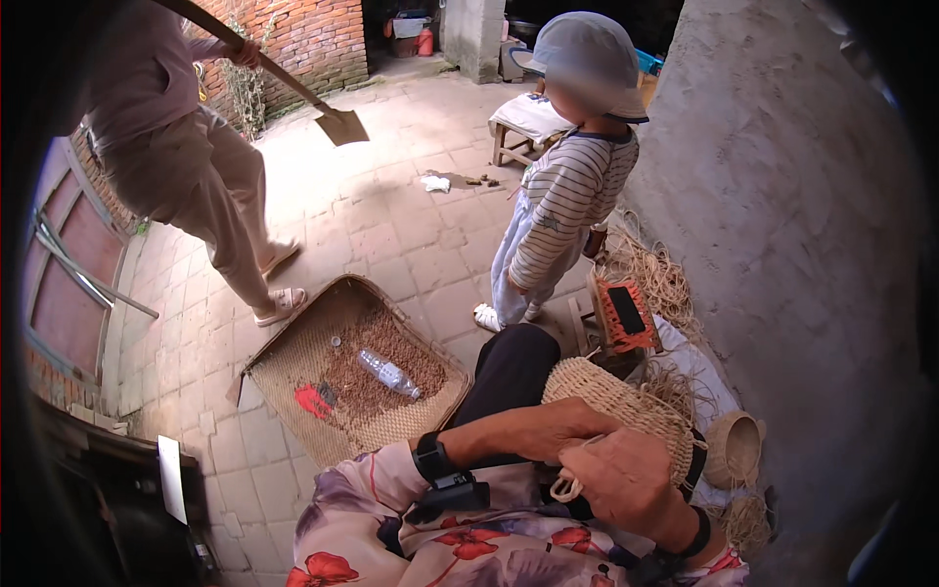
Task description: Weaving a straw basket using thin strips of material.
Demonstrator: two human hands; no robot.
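Both hands meet over my lap, at the near edge of a woven straw basket [626, 403] resting against my leg. My right hand [626, 477] is closed, and a loop of straw cord [564, 487] sticks out from its fingers. Right behind it, my left hand [579, 427] is curled shut around the same spot, its fingertips partly covered by the right hand. The basket's weave is pale and coarse, with loose strands at its right side.
A winnowing tray [293, 421] with brown grains, a plastic bottle [388, 373] and a red scrap lies front left. A child [577, 186] stands ahead; another person [176, 147] carries a shovel [340, 125]. Straw bundles [650, 274], a small round basket [734, 448] and a wall are right.
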